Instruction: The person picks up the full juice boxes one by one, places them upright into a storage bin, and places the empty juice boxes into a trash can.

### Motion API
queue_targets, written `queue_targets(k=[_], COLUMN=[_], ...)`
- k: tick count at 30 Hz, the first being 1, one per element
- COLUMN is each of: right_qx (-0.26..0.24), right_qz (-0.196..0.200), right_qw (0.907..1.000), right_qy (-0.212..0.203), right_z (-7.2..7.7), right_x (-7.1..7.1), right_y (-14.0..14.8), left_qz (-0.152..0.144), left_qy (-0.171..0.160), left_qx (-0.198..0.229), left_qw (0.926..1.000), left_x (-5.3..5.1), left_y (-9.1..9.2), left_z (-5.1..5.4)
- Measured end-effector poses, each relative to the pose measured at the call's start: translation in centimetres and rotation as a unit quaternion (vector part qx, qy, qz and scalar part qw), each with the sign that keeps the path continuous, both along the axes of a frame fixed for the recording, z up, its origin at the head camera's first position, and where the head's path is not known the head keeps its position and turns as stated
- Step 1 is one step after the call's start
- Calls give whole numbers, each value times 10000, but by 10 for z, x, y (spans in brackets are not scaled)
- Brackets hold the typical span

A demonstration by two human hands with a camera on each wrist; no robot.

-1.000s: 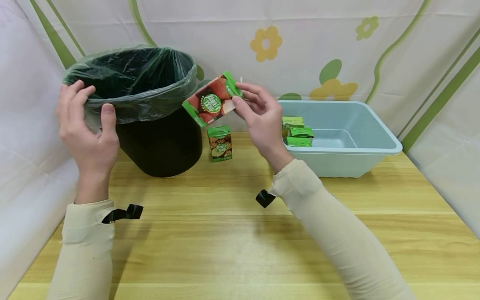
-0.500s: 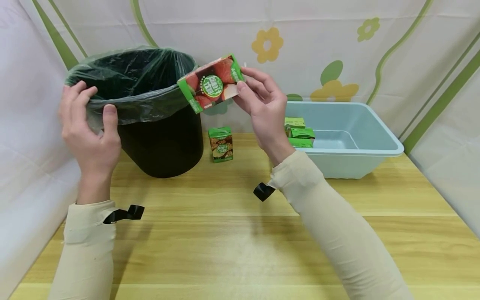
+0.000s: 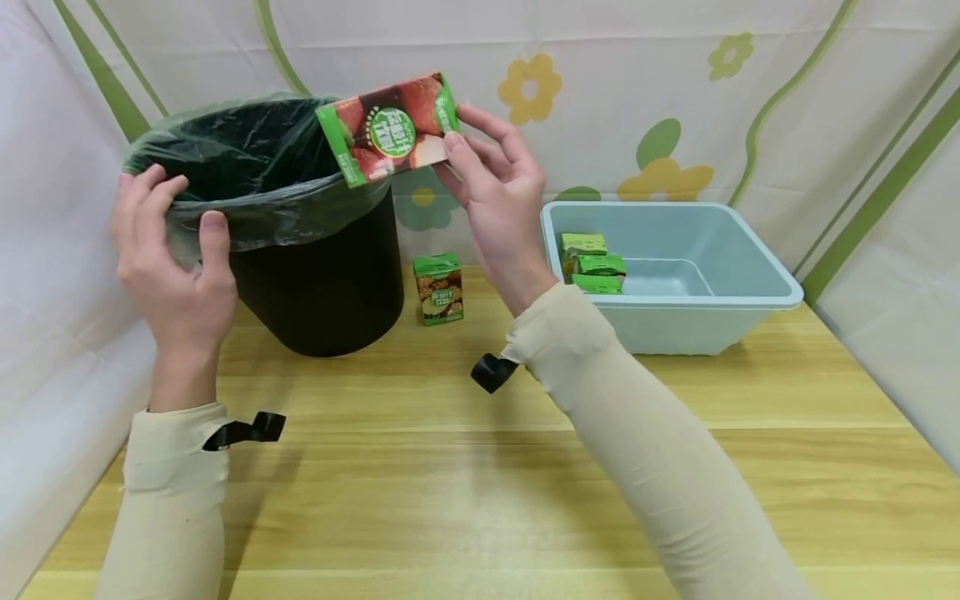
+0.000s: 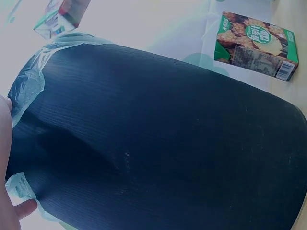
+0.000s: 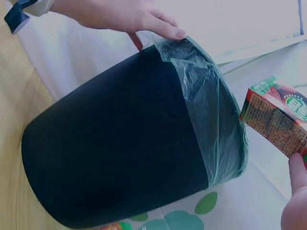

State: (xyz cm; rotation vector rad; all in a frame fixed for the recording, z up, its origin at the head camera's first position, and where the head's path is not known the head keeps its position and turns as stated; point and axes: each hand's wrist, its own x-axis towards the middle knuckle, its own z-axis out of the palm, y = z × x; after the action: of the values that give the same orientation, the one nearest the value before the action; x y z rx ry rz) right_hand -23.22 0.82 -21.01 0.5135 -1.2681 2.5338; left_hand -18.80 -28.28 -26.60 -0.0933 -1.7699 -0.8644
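Observation:
My left hand grips the near left rim of a black trash bin, fingers over the edge and thumb outside on the green plastic liner. A red drink carton with green ends and fruit pictures lies sideways in my right hand, pinched at its right end. The carton is above the bin's right rim, and its far end overlaps the opening in the head view. In the right wrist view, the carton is beside the lined rim, with my right thumb on it.
A brown and green carton stands upright on the wooden table, right of the bin. Farther right is a pale blue basin with several green-topped cartons at its left end. A patterned cloth hangs behind.
My right hand has lifted the red carton and carried it left, from beside the bin to its right rim. The carton has turned closer to level. My left hand keeps its grip.

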Motion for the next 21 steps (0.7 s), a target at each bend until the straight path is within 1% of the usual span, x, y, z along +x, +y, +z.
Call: queue_targets(k=[6, 10, 16, 21], right_qx=[-354, -387, -177, 252], right_qz=[-27, -17, -60, -157], right_qw=[9991, 9988, 9994, 9995], right_qy=[-217, -314, -288, -55], right_z=[4, 5, 8, 11], right_x=[-1, -2, -2, -3], right_y=[-13, -18, -24, -30], left_qz=[-17, 1, 17, 0], left_qy=[-35, -42, -19, 29], left_qx=[12, 4, 34, 96], left_qw=[10000, 10000, 10000, 9999], left_x=[0, 1, 2, 2], left_y=[1, 1, 3, 6], left_z=[0, 0, 1, 3])
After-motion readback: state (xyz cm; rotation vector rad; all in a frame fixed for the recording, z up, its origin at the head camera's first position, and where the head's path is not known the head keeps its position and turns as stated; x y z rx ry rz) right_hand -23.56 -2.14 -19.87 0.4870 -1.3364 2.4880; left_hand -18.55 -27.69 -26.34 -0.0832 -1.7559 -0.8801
